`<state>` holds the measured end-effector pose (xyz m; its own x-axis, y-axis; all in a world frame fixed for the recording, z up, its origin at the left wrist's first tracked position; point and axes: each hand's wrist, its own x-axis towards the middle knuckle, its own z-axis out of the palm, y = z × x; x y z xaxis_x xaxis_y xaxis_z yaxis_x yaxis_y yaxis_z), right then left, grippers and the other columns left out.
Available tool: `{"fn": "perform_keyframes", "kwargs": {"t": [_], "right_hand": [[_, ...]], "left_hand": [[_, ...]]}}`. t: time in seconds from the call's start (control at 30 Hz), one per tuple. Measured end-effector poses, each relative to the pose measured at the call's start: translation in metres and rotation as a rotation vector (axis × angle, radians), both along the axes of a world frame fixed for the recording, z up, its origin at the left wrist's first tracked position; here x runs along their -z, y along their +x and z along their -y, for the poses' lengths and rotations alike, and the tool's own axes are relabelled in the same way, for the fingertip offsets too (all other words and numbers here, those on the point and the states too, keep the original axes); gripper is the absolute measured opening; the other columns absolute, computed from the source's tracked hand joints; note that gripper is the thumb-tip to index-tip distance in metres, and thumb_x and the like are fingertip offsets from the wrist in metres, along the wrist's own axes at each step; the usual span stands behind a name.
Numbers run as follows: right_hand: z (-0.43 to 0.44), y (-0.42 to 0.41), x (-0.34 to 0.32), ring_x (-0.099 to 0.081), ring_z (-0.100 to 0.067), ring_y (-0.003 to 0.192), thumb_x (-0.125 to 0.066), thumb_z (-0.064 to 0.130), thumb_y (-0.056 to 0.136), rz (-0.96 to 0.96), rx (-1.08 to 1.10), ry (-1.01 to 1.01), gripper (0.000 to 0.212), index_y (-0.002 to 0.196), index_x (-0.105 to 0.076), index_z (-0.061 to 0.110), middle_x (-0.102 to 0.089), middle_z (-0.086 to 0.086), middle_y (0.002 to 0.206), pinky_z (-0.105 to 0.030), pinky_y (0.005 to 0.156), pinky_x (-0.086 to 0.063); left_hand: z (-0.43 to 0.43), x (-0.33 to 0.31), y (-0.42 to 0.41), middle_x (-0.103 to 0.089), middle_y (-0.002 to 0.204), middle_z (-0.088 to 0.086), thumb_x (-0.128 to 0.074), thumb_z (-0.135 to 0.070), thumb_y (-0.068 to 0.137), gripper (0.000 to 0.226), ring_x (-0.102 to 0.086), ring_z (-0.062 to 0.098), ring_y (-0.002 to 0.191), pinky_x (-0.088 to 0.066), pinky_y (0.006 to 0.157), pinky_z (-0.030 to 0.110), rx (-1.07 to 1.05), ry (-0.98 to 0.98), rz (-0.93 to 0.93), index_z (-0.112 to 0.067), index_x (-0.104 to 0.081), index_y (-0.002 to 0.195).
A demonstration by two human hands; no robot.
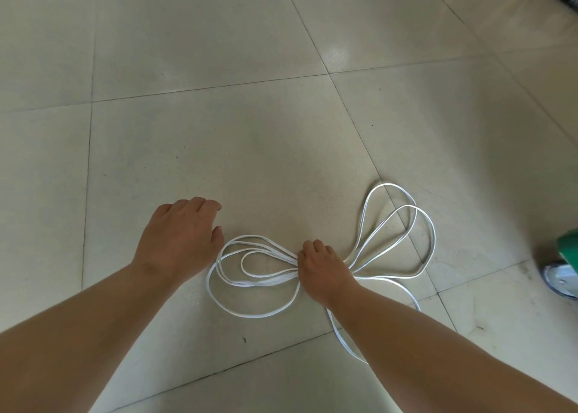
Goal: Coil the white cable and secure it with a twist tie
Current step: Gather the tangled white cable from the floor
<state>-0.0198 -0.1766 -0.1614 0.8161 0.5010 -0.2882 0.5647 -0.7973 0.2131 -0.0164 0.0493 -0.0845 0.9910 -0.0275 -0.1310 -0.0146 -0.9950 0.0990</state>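
One view, head. The right hand (322, 268) is clenched around the middle of the white cable (256, 315), which lies on the tiled floor (219, 115). Loops fan out on both sides of the right hand, like a bow. A loose tail (340, 334) runs from under the right hand back toward the person, beneath the forearm. The left hand (181, 237) is left of the right hand, just beside the loops on that side. Its fingers are loosely bent and nothing shows in it. No twist tie is visible. A green object (567, 246) sits far right of the right hand.

Risks, as a judgement:
- The loops are uneven, so if the grip slackens they may slide and spring apart.
- The loose tail is outside the bundle and could get left out of the tie.
- Tying one-handed may let strands slip.
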Motion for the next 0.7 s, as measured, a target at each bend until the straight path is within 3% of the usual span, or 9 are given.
{"fn": "perform_keyframes", "kwargs": {"t": [0.13,0.33,0.43,0.5,0.57,0.63,0.7], "right_hand": [[0.0,-0.003,0.0,-0.057,-0.014,0.066,-0.073,0.027,0.06,-0.06,0.024,-0.037,0.013,0.067,-0.067,0.017,-0.06,0.001,0.068,-0.021,0.06,-0.044],[0.004,0.004,-0.009,-0.047,-0.011,0.035,-0.076,0.021,0.037,0.006,0.011,-0.013,0.025,0.046,-0.053,0.021,-0.046,0.008,0.036,-0.016,0.058,-0.046],[0.005,0.007,-0.015,-0.044,-0.011,0.028,-0.06,0.013,0.045,0.043,0.019,0.059,0.006,0.049,-0.057,0.016,-0.044,0.007,0.033,-0.017,0.053,-0.046],[0.006,0.011,-0.018,-0.051,-0.014,0.033,-0.045,0.01,0.058,0.015,0.026,0.025,0.022,0.064,-0.067,0.01,-0.052,0.003,0.042,-0.019,0.045,-0.041],[0.008,0.022,-0.024,-0.063,-0.025,0.054,-0.047,0.002,0.075,-0.082,0.057,0.036,0.025,0.092,-0.065,0.001,-0.063,-0.012,0.065,-0.026,0.051,-0.044],[0.008,0.035,-0.04,-0.064,-0.027,0.054,-0.072,0.007,0.066,-0.084,0.081,0.089,0.021,0.084,-0.064,0.0,-0.063,-0.014,0.066,-0.025,0.047,-0.044],[0.008,0.049,-0.058,-0.066,-0.027,0.075,-0.061,0.006,0.077,-0.107,0.116,0.075,0.016,0.092,-0.06,0.001,-0.062,-0.016,0.086,-0.029,0.058,-0.044]], "left_hand": [[0.0,-0.002,-0.001,-0.061,0.118,0.004,-0.051,-0.026,0.088,0.039,-0.056,0.025,0.107,-0.036,0.094,0.038,0.008,0.004,0.007,-0.015,-0.053,0.125],[-0.001,-0.006,-0.001,-0.063,0.115,0.008,-0.054,-0.019,0.085,0.037,-0.058,0.029,0.104,-0.037,0.092,0.04,0.006,0.007,0.014,-0.012,-0.056,0.122],[-0.002,-0.007,0.0,-0.062,0.116,0.006,-0.053,-0.02,0.086,0.038,-0.057,0.027,0.105,-0.036,0.092,0.039,0.006,0.023,0.019,-0.014,-0.055,0.123],[-0.003,-0.01,0.003,-0.063,0.115,0.006,-0.054,-0.019,0.085,0.037,-0.057,0.028,0.104,-0.036,0.091,0.039,0.005,0.024,0.027,-0.013,-0.055,0.122],[-0.004,-0.015,0.006,-0.064,0.113,0.007,-0.055,-0.019,0.085,0.037,-0.058,0.028,0.103,-0.037,0.091,0.04,0.01,0.026,0.045,-0.012,-0.056,0.121],[-0.004,-0.024,0.014,-0.064,0.113,0.007,-0.054,-0.02,0.085,0.038,-0.058,0.028,0.102,-0.038,0.09,0.04,0.02,0.042,0.072,-0.012,-0.056,0.122],[-0.004,-0.039,0.025,-0.063,0.116,0.006,-0.052,-0.022,0.086,0.038,-0.057,0.026,0.105,-0.037,0.092,0.038,0.019,0.049,0.103,-0.014,-0.054,0.124]]}}
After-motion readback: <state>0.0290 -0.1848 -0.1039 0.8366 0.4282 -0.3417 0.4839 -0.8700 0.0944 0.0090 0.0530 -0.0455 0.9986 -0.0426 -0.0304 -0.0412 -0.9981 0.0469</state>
